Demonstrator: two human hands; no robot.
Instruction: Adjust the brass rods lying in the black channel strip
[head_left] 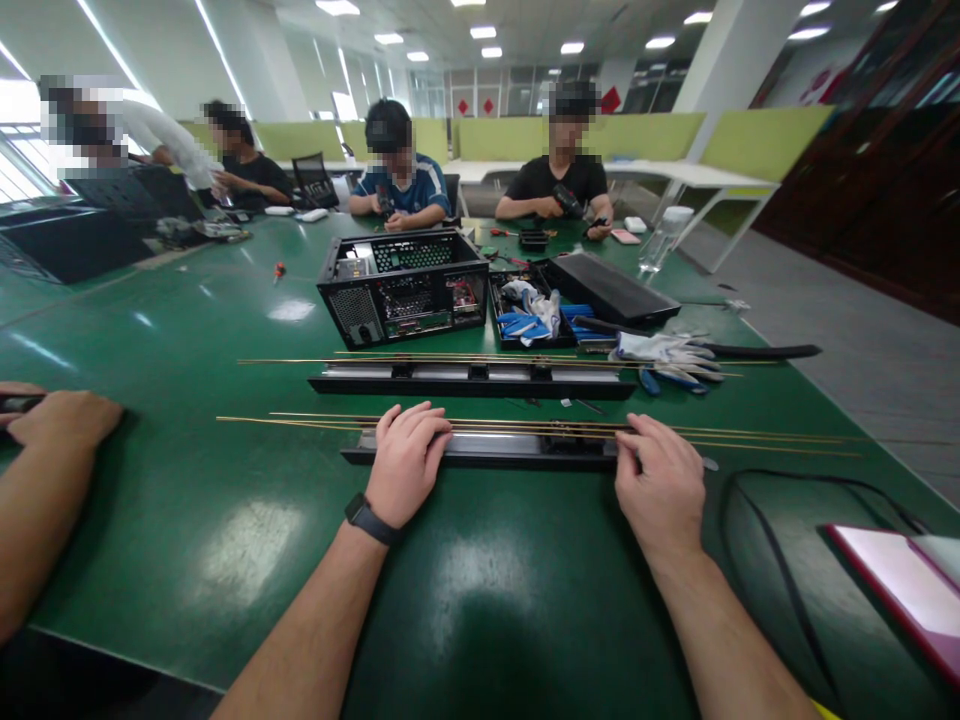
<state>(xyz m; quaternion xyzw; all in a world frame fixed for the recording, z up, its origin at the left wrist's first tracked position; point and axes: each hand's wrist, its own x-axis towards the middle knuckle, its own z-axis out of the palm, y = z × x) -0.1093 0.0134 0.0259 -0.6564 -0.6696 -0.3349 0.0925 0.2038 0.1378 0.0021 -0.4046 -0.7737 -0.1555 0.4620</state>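
Note:
Several thin brass-coloured rods [495,429] run along a long black and silver metal channel [487,462] in front of me. My left hand [409,455], with a dark watch on the wrist, curls its fingers over the rods near the channel's left part. At the right end, my right hand [664,480] is closed with thumb and fingers together on the rods, which stick out past it. A black block [562,436] sits in the channel between my hands. Just beyond lies a second black channel [450,386] with similar rods over it and black blocks inside.
An open black computer case [405,290] stands behind the channels. Right of it are a black tray [499,320] with gloves, a black panel [611,290] and another glove [667,360]. A cable [772,530] lies right. A co-worker's hand [67,420] rests left; other people sit opposite.

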